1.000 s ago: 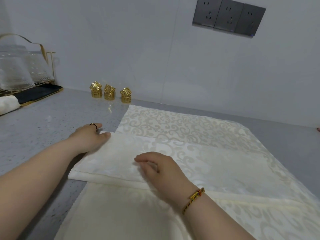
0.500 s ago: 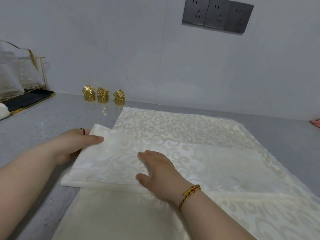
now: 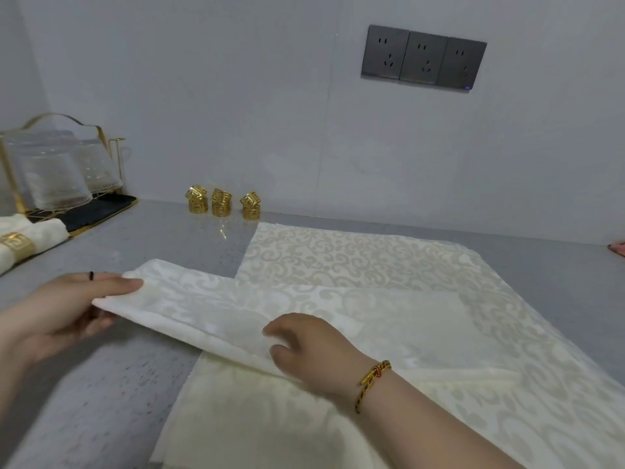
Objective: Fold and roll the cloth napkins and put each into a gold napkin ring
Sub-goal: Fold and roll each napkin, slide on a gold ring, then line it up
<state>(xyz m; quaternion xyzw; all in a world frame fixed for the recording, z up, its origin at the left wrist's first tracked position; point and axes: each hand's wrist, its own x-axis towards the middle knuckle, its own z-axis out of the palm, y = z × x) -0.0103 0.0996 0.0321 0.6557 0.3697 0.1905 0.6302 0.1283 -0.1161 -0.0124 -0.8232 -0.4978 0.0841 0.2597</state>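
Mid-fold on one napkin, with one finished roll set aside

The right hand (image 3: pixel 314 353) curls its fingers (image 3: pixel 274 331) into the near edge of the folded napkin (image 3: pixel 220 309), seemingly pinching it. The left hand (image 3: pixel 67 309) pinches the napkin's left end, thumb on top, holding it off the desk (image 3: pixel 101 384). This napkin is not yet rolled or ringed. Flat napkins (image 3: pixel 372 262) wait under and beyond the fingers. Farther left of the left fingers, one rolled napkin (image 3: pixel 50 231) sits in a gold ring (image 3: pixel 15 247). Beyond the fingers, by the wall, the loose gold rings (image 3: pixel 221 206) stand empty in three small stacks. Far left, the glass rack (image 3: pixel 105 206) holds upturned glasses (image 3: pixel 50 170).
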